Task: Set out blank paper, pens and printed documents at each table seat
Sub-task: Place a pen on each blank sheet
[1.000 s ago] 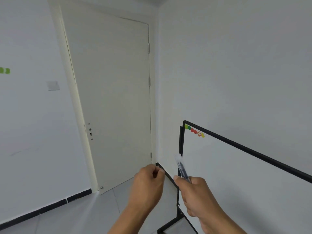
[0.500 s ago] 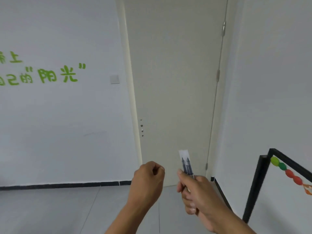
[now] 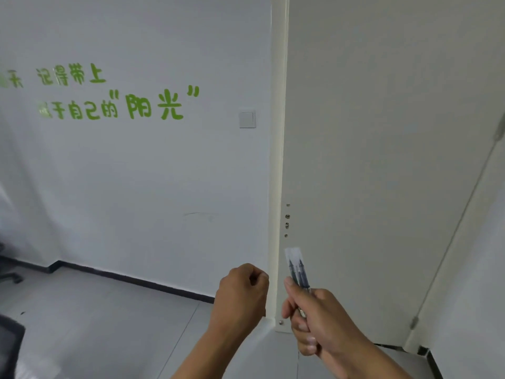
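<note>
My right hand (image 3: 314, 321) grips a small bundle of dark pens (image 3: 297, 269) with clear caps; their tips point up and away from me. My left hand (image 3: 241, 294) is held up beside it, fingers curled into a loose fist with nothing visible in it. Both hands hang in the air in front of a closed door. No table, paper or documents are in view.
A cream door (image 3: 382, 173) fills the right half, with a light switch (image 3: 247, 119) on the white wall to its left. Green lettering (image 3: 153, 105) marks that wall. Part of a black office chair (image 3: 8, 272) shows at the far left. Grey tiled floor (image 3: 109, 324) lies below.
The view has swung left: the whiteboard has left the frame and more of the lettered wall and a chair have come in. Both hands keep their pose, pens still held.
</note>
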